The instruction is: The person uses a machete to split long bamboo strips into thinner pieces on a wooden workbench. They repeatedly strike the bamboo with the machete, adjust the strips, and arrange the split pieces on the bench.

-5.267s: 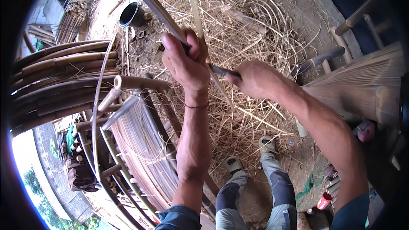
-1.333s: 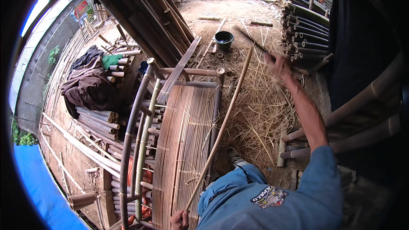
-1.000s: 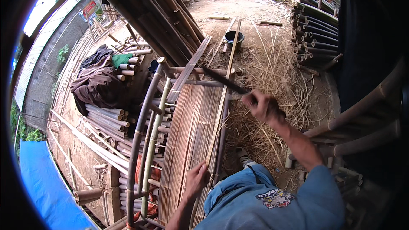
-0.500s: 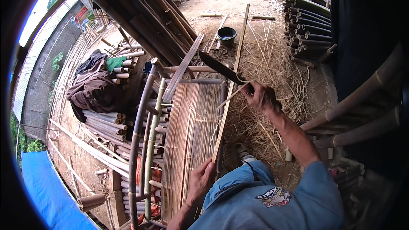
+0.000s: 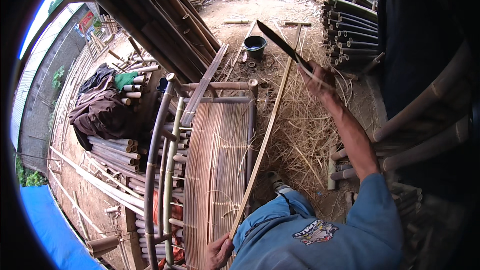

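Observation:
My left hand is closed around the near end of a long, narrow bamboo strip, low in the view beside my hip. The strip slants away and to the right, its far end over the littered ground. My right hand, arm stretched forward, grips a long dark-bladed knife, tip pointing up and to the left. The blade crosses the strip near its far end; whether they touch I cannot tell. A thin pale shaving curls by my right hand. Left of the strip lies a slatted bamboo panel on a bamboo frame.
Thin bamboo shavings cover the ground on the right. A dark bucket stands ahead. Cut poles are stacked at far right, and large poles lean at upper left. Brown cloth drapes over more poles at left.
My right hand and the knife have moved farther out along the strip, up and to the right. My left hand has drawn back toward my body with the strip's near end.

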The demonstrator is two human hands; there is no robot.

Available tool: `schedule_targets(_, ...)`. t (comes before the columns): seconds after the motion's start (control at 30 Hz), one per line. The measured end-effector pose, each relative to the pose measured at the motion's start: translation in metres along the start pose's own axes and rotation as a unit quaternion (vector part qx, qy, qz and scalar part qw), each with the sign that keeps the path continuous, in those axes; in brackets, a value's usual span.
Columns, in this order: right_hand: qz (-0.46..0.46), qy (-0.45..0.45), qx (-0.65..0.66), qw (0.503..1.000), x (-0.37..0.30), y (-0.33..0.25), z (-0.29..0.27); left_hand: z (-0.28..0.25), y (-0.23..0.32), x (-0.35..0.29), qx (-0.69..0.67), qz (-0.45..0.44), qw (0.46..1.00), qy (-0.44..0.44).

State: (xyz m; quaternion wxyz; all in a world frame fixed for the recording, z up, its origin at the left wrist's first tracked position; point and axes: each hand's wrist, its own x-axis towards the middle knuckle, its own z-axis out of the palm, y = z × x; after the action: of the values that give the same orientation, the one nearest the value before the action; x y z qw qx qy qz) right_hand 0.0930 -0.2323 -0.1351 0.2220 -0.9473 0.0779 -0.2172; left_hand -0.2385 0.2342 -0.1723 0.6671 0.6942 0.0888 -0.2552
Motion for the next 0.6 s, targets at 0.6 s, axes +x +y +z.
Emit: schedule_targets(0.6,0.176,0.013,0.507,0.843,-0.016,-0.072,0.013,-0.024,-0.022,-0.003,0.02,-0.033,0.998,-0.053)
